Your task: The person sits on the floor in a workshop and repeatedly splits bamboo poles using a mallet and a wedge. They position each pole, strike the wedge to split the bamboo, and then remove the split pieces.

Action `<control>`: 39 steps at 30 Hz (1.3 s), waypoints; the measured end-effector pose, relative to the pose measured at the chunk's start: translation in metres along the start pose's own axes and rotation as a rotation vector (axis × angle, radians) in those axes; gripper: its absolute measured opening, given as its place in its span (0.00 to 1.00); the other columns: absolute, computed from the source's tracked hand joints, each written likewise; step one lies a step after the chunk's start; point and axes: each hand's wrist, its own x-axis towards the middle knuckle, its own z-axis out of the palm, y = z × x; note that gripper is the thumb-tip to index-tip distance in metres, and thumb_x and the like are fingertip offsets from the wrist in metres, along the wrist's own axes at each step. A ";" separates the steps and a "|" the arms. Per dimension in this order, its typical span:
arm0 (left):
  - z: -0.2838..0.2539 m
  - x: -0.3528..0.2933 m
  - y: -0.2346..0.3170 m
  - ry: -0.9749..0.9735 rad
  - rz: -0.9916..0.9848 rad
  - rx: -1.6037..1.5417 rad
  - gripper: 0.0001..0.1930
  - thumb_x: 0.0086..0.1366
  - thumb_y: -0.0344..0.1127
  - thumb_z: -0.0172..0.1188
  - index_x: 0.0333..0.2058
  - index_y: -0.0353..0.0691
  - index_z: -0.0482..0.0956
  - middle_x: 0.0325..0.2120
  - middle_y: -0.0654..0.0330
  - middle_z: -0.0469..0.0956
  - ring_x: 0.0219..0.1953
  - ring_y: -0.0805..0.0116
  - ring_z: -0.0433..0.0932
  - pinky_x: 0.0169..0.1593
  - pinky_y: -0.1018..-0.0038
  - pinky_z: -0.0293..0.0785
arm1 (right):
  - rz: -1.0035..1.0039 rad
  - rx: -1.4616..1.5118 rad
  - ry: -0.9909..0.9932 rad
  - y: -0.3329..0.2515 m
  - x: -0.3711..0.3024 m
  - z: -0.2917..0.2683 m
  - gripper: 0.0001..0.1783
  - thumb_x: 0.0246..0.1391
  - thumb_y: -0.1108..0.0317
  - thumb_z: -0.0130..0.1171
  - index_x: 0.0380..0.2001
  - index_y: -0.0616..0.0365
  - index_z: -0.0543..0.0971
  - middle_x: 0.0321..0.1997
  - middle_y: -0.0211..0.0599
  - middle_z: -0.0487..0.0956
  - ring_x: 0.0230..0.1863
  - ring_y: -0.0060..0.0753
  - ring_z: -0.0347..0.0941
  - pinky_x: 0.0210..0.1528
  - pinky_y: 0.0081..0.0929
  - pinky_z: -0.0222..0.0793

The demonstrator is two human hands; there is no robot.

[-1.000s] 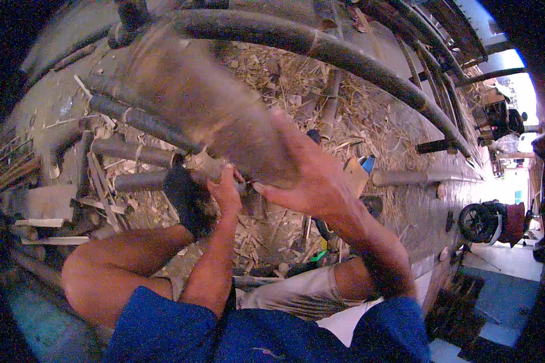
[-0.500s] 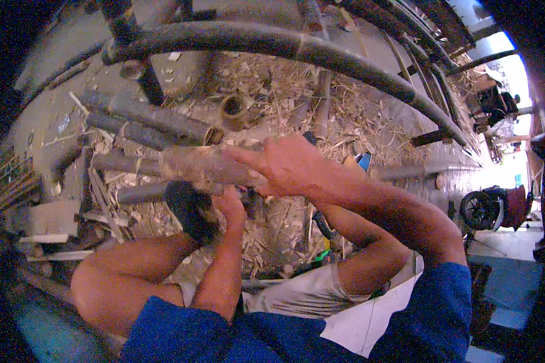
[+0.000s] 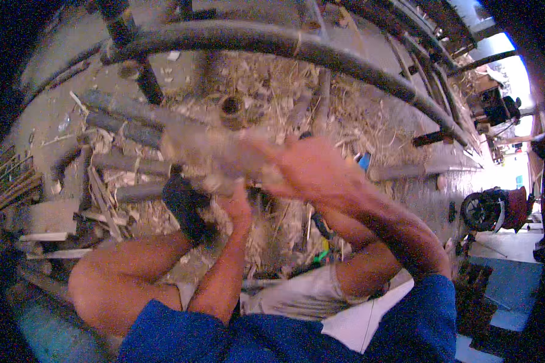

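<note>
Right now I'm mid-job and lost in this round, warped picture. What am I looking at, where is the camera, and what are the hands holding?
No machine here: a person works with two bare hands. The single picture comes from a wide fisheye camera on the person's head, looking down, so straight edges bend near the rim.

The right hand grips a thick, pale bamboo-like pole, which is blurred. The left hand is raised just beneath that pole; whether it grips it cannot be told. A bare knee and blue sleeves sit at the bottom.

The ground is strewn with dry shavings and straw. On it lie grey poles, one hollow cut piece, and a long curved dark pole arching across the top. A wheeled machine stands far right.
</note>
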 end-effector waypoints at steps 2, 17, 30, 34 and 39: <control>0.026 -0.032 0.005 -0.133 0.022 0.065 0.24 0.56 0.37 0.71 0.48 0.32 0.76 0.44 0.55 0.79 0.44 0.61 0.76 0.50 0.66 0.74 | 0.082 0.173 0.211 0.014 -0.018 0.005 0.51 0.44 0.54 0.72 0.71 0.46 0.60 0.44 0.55 0.80 0.46 0.58 0.80 0.47 0.46 0.78; 0.072 -0.039 -0.028 -0.784 0.800 0.808 0.27 0.44 0.40 0.74 0.44 0.43 0.76 0.37 0.54 0.76 0.42 0.48 0.78 0.44 0.57 0.77 | 0.985 0.446 0.533 -0.001 -0.171 0.141 0.49 0.43 0.61 0.74 0.66 0.60 0.62 0.58 0.49 0.76 0.58 0.49 0.73 0.63 0.41 0.67; 0.056 -0.027 -0.037 -0.966 0.749 0.962 0.22 0.47 0.42 0.73 0.39 0.44 0.77 0.35 0.55 0.76 0.43 0.49 0.78 0.42 0.56 0.77 | 1.062 1.297 0.988 0.000 -0.162 0.244 0.42 0.50 0.66 0.69 0.67 0.60 0.63 0.58 0.47 0.75 0.57 0.42 0.72 0.62 0.38 0.68; 0.055 -0.023 -0.019 -0.983 0.613 1.134 0.25 0.49 0.42 0.72 0.47 0.44 0.77 0.42 0.53 0.78 0.47 0.49 0.78 0.45 0.58 0.77 | 0.889 1.256 0.685 -0.005 -0.156 0.221 0.46 0.50 0.65 0.69 0.70 0.62 0.59 0.62 0.45 0.73 0.63 0.41 0.69 0.67 0.36 0.62; 0.061 -0.023 0.014 -0.222 0.216 0.658 0.27 0.54 0.42 0.70 0.50 0.35 0.76 0.41 0.49 0.81 0.42 0.49 0.80 0.48 0.60 0.76 | 0.831 1.277 0.681 0.002 -0.141 0.187 0.50 0.50 0.65 0.69 0.71 0.63 0.55 0.67 0.47 0.68 0.67 0.43 0.65 0.70 0.36 0.57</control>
